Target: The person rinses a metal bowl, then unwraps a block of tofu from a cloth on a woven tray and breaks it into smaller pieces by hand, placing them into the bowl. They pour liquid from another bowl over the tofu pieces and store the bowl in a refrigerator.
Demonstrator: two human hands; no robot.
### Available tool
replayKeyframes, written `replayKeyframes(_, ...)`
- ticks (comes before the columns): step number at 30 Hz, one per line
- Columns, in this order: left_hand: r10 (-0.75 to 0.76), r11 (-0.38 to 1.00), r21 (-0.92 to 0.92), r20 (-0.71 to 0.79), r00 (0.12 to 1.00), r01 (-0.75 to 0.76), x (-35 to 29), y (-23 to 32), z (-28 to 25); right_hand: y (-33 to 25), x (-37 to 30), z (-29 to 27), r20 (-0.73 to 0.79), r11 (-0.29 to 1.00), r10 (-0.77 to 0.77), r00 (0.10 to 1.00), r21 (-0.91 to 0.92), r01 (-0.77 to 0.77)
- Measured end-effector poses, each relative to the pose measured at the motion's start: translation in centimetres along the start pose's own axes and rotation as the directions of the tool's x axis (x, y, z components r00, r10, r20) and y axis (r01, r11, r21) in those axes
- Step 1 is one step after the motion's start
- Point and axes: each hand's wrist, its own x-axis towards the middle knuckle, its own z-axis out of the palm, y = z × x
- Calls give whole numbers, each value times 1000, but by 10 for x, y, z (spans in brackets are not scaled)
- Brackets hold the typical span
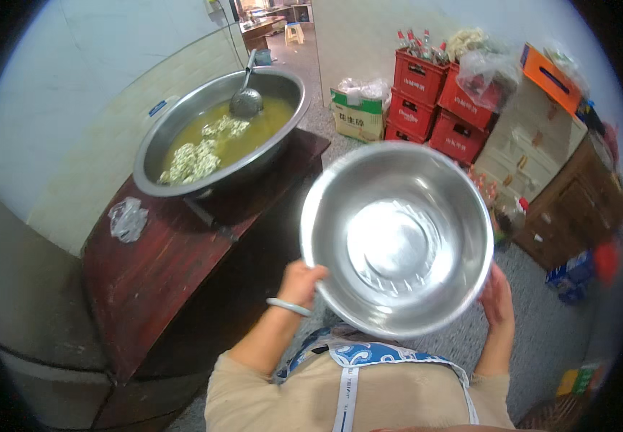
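Note:
A wide steel basin (396, 247) hangs before my body, its shiny inside facing up and nothing in it. My left hand (304, 282), with a pale bangle on the wrist, grips its left rim, thumb over the edge. At the lower right rim my right hand (497, 295) clasps the same basin; some of its fingers are hidden behind the metal. To the left, a large metal tub (151, 164) of yellowish liquid stands on a dark red table. Pale green-white clumps (195, 160) float in it, and a perforated ladle (246, 102) leans against its far rim.
A crumpled clear plastic bag (128, 219) lies on the red table (139, 288). Stacked red crates (412, 114) with bottles stand at the back right, beside a green-and-beige carton (358, 115). A wooden cabinet (574, 205) is farther right. Beyond the doorway is a stool (293, 33).

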Motion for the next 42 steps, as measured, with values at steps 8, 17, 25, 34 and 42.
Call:
replayKeyframes(8, -42, 766, 598, 412, 910, -235, 228, -41, 166, 94, 57, -112, -499, 798, 602, 623, 400, -451)
replayKeyframes(17, 143, 825, 455, 407, 902, -336, 418, 20, 278, 88, 284, -172, -488, 848, 531, 693, 302, -436)
replayKeyframes(25, 686, 650, 580, -168, 708, -491, 538, 92, 233, 81, 607, -161, -223, 821, 569, 791, 105, -561)
replayKeyframes(34, 796, 599, 610, -384, 469, -518, 709, 237, 157, 133, 877, -41, -84, 579, 805, 587, -98, -809)
replayKeyframes(42, 962, -4, 989, -37, -269, -151, 816, 472, 47, 141, 1050, 68, 57, 702, 707, 705, 64, -709)
